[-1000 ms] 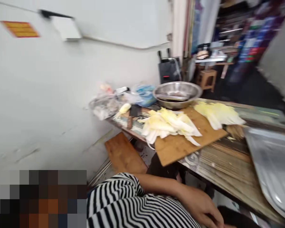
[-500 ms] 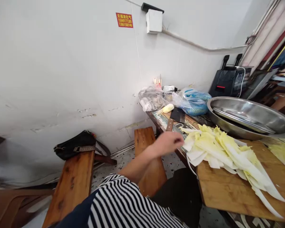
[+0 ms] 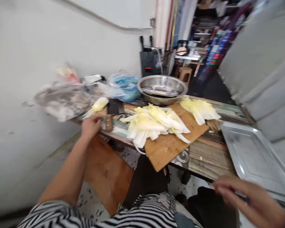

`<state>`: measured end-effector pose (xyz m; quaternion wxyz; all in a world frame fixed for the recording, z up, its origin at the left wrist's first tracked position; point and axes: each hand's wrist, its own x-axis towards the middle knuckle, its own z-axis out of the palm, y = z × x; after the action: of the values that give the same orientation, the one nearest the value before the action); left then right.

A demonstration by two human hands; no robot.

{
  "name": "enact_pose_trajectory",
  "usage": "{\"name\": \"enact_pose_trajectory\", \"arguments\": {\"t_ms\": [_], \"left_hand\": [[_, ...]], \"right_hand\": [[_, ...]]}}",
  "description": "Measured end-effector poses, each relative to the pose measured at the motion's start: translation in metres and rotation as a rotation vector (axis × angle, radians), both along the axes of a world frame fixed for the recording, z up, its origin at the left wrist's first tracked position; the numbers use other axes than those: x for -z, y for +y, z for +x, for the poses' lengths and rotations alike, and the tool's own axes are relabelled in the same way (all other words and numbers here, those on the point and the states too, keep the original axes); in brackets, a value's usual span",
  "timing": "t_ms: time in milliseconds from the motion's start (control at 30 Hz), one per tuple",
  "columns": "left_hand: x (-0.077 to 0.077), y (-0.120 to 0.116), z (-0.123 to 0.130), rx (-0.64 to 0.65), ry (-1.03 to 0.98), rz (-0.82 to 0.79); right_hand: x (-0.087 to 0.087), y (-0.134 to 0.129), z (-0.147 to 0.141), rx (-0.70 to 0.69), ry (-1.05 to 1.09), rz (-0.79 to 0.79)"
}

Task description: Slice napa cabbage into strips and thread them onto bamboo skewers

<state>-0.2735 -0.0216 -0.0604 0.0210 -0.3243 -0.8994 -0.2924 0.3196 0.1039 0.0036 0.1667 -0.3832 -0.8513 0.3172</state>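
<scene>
My left hand [image 3: 92, 125] is at the table's near left edge, beside the brown handle of a cleaver [image 3: 115, 107]. Its fingers are bent but blurred and partly hidden, so I cannot tell whether they hold anything. Just beyond lies a small pale-yellow cabbage piece [image 3: 101, 103] with thin pale strands at one end. My right hand [image 3: 248, 196], smeared by motion, is low at the right, in front of a metal tray [image 3: 254, 148]. A gap shows between its thumb and fingers, with nothing visible in it. Long cabbage leaves [image 3: 156, 122] are heaped on a wooden cutting board [image 3: 161, 150].
More cabbage leaves [image 3: 199, 109] lie at the board's right. Behind the board stands a steel basin [image 3: 162, 84] with metal trays inside. Plastic bags [image 3: 66, 98] and a blue bag [image 3: 125, 88] line the wall side. A wooden bench [image 3: 106, 171] is below my left arm.
My view has swung right, bringing the tray, the second heap of leaves and my right hand into sight. My left hand has moved beyond the cleaver handle, toward the small cabbage piece.
</scene>
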Motion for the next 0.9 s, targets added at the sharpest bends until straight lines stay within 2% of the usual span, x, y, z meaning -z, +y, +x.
{"name": "enact_pose_trajectory", "arguments": {"t_ms": [33, 100, 133, 167, 233, 300, 367, 500, 600, 767, 900], "left_hand": [[0.01, 0.002, -0.009, -0.094, 0.061, 0.048], [0.027, 0.002, -0.019, -0.175, 0.166, 0.192], [0.034, -0.001, -0.019, -0.207, 0.237, 0.305], [0.039, -0.006, -0.015, -0.23, 0.306, 0.408], [0.044, -0.023, 0.003, -0.23, 0.42, 0.531], [0.044, -0.043, 0.027, -0.2, 0.48, 0.572], [0.042, -0.063, 0.05, -0.174, 0.472, 0.549], [0.042, -0.09, 0.081, -0.176, 0.445, 0.53], [0.049, -0.094, 0.093, -0.144, 0.48, 0.552], [0.06, -0.085, 0.103, -0.026, 0.589, 0.528], [0.055, -0.073, 0.122, 0.156, 0.666, 0.464]], "right_hand": [[-0.02, 0.024, -0.002, -0.038, -0.007, 0.116], [-0.055, 0.081, -0.014, -0.015, -0.093, 0.306], [-0.068, 0.11, -0.023, 0.044, -0.235, 0.342], [-0.076, 0.138, -0.034, 0.159, -0.406, 0.361], [-0.079, 0.188, -0.056, 0.283, -0.734, 0.328], [-0.068, 0.225, -0.074, 0.297, -0.81, 0.277], [-0.049, 0.25, -0.084, 0.336, -0.858, 0.257], [-0.013, 0.275, -0.089, 0.442, -0.905, 0.259], [0.0, 0.283, -0.09, 0.49, -0.909, 0.245], [0.002, 0.291, -0.089, 0.461, -0.889, 0.21], [-0.007, 0.283, -0.09, 0.389, -0.897, 0.204]]}}
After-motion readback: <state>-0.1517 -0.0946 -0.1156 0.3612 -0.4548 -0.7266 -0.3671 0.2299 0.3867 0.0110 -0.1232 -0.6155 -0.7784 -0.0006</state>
